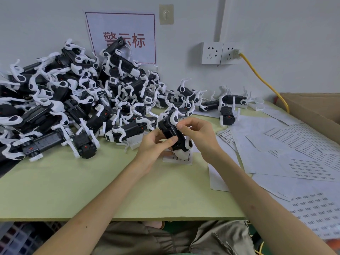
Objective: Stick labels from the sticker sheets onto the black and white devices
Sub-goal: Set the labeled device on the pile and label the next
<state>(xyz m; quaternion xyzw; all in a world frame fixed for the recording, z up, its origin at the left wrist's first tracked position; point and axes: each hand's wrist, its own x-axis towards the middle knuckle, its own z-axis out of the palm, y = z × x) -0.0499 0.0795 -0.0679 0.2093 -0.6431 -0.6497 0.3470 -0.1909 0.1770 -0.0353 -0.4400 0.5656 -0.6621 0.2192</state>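
1. The left hand (152, 144) grips the device (172, 132) from below, above a small sheet (176, 160) on the table (92, 190); this grip should stay firm.
2. The right hand (200, 133) pinches the device's upper end; a label there is too small to see.
3. I think the label needs straight placing, then pressing flat.
4. The pile (73, 100) lies at the left.

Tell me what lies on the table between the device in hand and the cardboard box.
In the head view, overlapping white sticker sheets, some with rows of labels, cover the table between the held device and the cardboard box.
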